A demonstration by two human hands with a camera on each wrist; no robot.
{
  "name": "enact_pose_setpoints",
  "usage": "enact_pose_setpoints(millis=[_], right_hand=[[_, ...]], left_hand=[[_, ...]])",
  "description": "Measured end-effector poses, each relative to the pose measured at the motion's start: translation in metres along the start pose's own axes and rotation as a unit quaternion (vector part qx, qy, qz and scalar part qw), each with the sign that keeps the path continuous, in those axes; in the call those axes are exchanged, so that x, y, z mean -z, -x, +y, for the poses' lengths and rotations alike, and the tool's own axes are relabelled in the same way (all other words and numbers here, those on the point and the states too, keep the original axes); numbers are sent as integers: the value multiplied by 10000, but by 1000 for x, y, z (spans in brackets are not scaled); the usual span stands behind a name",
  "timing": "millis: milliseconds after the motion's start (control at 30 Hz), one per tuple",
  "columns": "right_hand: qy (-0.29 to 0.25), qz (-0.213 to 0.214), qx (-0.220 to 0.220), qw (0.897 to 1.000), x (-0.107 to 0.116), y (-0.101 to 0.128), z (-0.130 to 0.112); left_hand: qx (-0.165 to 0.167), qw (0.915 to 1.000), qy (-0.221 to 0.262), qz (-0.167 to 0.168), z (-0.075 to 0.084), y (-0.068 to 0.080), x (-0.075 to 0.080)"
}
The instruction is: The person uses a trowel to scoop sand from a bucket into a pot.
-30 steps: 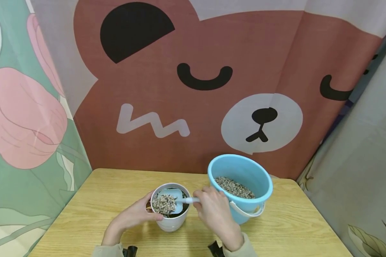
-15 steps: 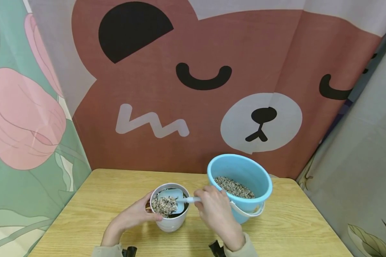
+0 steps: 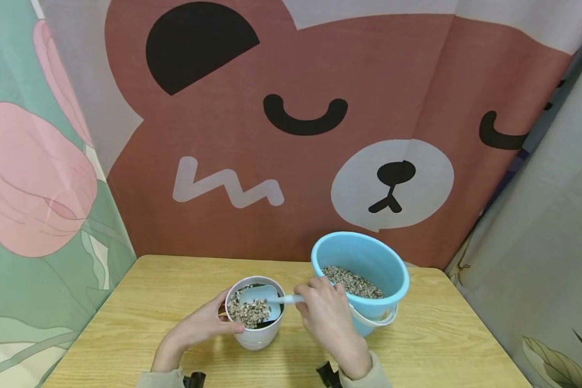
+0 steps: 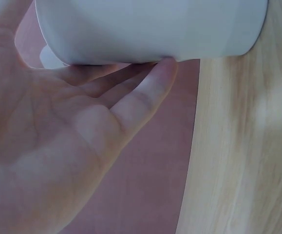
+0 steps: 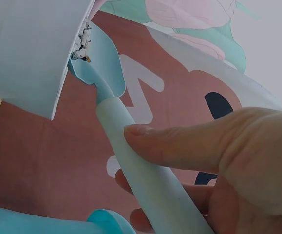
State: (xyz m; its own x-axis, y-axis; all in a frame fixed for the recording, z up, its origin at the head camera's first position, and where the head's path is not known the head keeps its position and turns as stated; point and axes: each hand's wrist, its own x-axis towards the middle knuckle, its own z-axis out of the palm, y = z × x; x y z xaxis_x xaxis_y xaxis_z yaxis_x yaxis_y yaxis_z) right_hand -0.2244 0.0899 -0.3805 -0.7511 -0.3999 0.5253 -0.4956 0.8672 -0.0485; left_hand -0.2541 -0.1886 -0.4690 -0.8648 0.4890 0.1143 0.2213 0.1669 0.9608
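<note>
A white pot (image 3: 257,338) stands on the table, with dark material and pale speckled grit (image 3: 249,313) inside. My left hand (image 3: 199,327) holds it from the left, thumb at the near rim; in the left wrist view the fingers touch the pot wall (image 4: 150,29). My right hand (image 3: 328,319) grips the handle of a light blue toy shovel (image 5: 145,170), thumb along the top. The blade (image 3: 261,293) lies tilted inside the pot mouth, with grit on and beside it. Right of the pot, a light blue bucket (image 3: 385,269) contains more of the same grit (image 3: 353,282).
The wooden table (image 3: 174,280) carries the pot and bucket. The bucket's white handle (image 3: 380,321) hangs down at its front, close to my right hand. Behind the table hangs a brown bear-print curtain (image 3: 233,231), with printed cloth on both sides.
The shovel blade has tipped towards me in the pot, and grit has slid off its left and near side. My right hand has shifted slightly. The left hand still holds the pot.
</note>
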Motion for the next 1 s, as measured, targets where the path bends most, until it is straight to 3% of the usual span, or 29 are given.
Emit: enact_pose_setpoints(millis=[1000], right_hand=[[-33,440,515,9977,4,-1,8]], left_hand=[[-88,9999,-60,-50,-1,0,0]])
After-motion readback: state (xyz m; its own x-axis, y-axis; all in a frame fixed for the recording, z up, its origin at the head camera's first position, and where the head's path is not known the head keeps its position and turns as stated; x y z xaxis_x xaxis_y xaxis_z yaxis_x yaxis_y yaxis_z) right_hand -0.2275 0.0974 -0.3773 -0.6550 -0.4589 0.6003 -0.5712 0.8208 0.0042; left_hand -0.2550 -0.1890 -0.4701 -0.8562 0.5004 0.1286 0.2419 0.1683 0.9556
